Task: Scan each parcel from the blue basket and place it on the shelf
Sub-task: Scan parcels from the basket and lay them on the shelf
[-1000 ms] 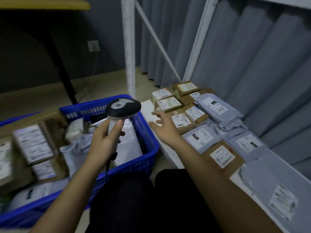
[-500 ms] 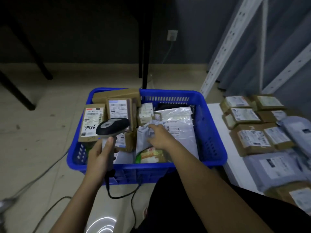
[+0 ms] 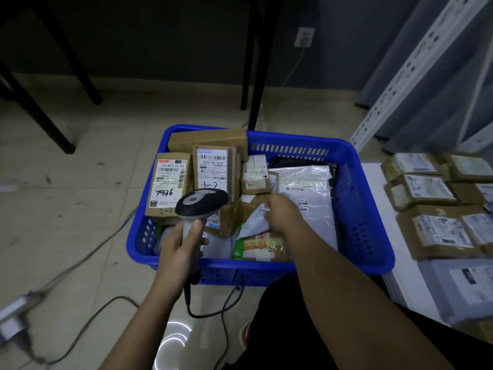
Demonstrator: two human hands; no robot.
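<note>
A blue basket (image 3: 370, 236) on the floor holds several parcels: brown labelled boxes at the left and back, a large white bag (image 3: 309, 193) at the right, a green-printed packet (image 3: 256, 247) at the front. My left hand (image 3: 178, 249) grips the handle of a grey and black barcode scanner (image 3: 201, 202) over the basket's front left. My right hand (image 3: 282, 214) reaches into the basket's middle and pinches the top of a small grey-white bag parcel (image 3: 253, 222).
A low white shelf (image 3: 373, 177) at the right carries several brown boxes and grey bags. White perforated shelf uprights (image 3: 416, 62) rise behind it. The scanner cable (image 3: 213, 311) loops on the tiled floor, with a power strip (image 3: 13, 313) at the left. Black table legs stand behind.
The view swung from the shelf to the basket. My right hand left the shelf parcels, reached into the basket and took hold of the small grey-white bag. The scanner stays in my left hand.
</note>
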